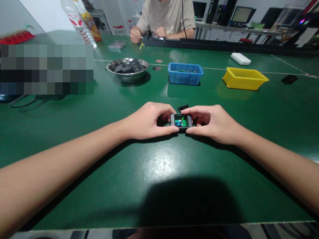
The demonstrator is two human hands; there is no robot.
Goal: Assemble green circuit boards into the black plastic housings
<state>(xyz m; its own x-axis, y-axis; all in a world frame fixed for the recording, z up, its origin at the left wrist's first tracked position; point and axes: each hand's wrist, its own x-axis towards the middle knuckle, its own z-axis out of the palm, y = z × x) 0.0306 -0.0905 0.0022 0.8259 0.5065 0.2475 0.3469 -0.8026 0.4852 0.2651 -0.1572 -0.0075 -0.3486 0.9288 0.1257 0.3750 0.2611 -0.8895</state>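
A small dark plastic case lies open on the green table, showing a green circuit board and blue parts inside. My left hand grips its left side with curled fingers. My right hand grips its right side the same way. A small black piece, perhaps the case's cover, sits just behind the case.
Behind my hands stand a steel bowl holding dark parts, a blue bin and a yellow bin. A white block and a black item lie at the right. Another person works across the table.
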